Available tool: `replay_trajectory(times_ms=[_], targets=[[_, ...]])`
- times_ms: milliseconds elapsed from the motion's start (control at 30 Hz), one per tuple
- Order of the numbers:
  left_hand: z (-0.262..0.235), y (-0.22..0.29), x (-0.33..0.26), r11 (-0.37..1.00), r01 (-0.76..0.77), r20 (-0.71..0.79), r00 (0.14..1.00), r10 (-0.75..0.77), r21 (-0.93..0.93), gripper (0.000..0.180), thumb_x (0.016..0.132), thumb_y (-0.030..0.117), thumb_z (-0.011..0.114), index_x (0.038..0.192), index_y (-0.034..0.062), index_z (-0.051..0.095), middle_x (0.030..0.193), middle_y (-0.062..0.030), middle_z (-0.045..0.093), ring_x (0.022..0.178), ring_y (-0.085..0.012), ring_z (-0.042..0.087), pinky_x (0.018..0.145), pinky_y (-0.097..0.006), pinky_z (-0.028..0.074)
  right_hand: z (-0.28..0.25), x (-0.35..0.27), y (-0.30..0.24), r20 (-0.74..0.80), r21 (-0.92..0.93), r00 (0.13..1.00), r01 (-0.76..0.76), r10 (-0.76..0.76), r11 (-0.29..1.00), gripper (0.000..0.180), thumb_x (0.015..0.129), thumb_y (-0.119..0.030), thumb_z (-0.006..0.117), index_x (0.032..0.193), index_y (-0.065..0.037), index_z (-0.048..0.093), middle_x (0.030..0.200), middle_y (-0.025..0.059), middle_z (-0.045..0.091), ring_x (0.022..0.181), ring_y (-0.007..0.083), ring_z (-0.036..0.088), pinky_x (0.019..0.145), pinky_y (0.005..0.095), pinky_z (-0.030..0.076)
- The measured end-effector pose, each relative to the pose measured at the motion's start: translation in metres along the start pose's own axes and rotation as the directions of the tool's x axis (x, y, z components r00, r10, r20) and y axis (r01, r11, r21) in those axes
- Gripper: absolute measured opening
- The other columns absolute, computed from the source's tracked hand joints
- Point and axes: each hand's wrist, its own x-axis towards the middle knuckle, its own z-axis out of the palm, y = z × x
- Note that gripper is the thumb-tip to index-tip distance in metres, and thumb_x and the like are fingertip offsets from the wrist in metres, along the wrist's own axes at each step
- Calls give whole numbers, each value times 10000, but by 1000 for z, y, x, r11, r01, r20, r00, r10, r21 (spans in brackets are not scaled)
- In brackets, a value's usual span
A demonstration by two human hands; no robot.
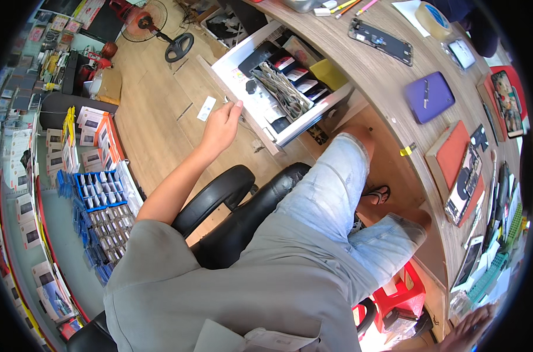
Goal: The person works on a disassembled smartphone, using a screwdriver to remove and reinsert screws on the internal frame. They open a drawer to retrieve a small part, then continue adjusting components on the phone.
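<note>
A white desk drawer (219, 67) stands pulled out, its wooden front toward my left side. My left hand (222, 124) is at that front's edge, fingers curled against it and the thumb along the top. Inside the drawer lie a bundle of flat grey strips (281, 88), a row of dark packets with red and white labels (296, 74), and a yellow piece (331, 74). At the lower right rim, my right hand (473, 325) rests by the desk's near edge; its fingers are partly cut off and distorted.
On the desk (390, 88) lie an opened phone (381, 41), a purple tray (429, 98), an orange-red box (448, 149) with a phone frame (463, 186), and a tape roll (432, 20). A black chair (219, 193), a fan (144, 22) and a red stool (398, 296) stand around me.
</note>
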Motion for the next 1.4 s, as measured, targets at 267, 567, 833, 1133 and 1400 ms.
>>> replay_trajectory(times_ms=[267,567,833,1133,1400], targets=[[11,6,28,986,-153,194,967,163,-69,735,1215,617,396,1221,-46,712,1162,-229,752,1136,-349,710,1062,-420,548,135,-14,15,271,274,957,27,-104,961,348,1257,-294,435,1177,-12,624,1255,177,648,1075,257,600,987,458,509],[-14,249,19,496,-868,-138,495,858,-29,246,1091,226,699,1087,-15,751,1164,-170,774,1082,-381,722,960,-447,558,177,-3,28,60,106,998,31,-37,994,390,1250,-314,508,1094,16,645,1254,144,669,989,158,522,921,327,426],[84,349,-11,110,-964,-219,165,962,-241,267,984,273,778,1019,9,764,1075,-148,786,964,-355,754,875,-464,573,188,43,36,-26,89,1000,-4,6,996,310,1231,-306,573,1142,-14,633,954,144,716,692,112,564,604,262,461],[118,384,-5,33,-929,-212,119,970,-369,341,855,307,852,1053,34,798,1124,-113,772,1040,-343,736,878,-480,569,203,81,56,41,180,999,-14,6,983,501,1112,-28,713,1541,37,463,1089,190,771,749,165,706,677,295,581],[126,386,-3,59,-893,-121,126,985,-446,456,777,331,902,1144,74,820,1282,-83,744,1191,-353,679,937,-509,552,219,88,57,67,21,989,130,-131,991,528,1071,63,735,1524,29,467,1176,191,752,902,166,741,804,304,642]])
